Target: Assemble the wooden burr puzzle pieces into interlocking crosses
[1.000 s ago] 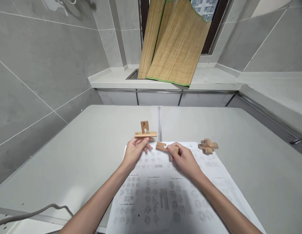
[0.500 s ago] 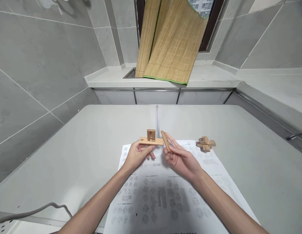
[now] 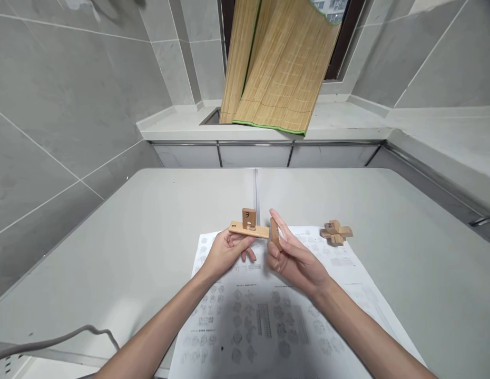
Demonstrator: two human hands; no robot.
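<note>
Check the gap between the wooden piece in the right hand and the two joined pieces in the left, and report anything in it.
Nothing visible stands there. The right hand holds its wooden piece upright right at the end of the joined pieces held by the left hand.

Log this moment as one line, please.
left hand: holds joined wooden pieces | right hand: holds wooden piece | wooden cross: on sheet

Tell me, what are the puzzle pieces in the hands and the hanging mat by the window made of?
The joined pieces in the left hand and the single piece in the right hand look like pale, unpainted wood with a smooth matt finish. The mat looks like bamboo slats: thin straw-coloured strips, green edging.
</note>
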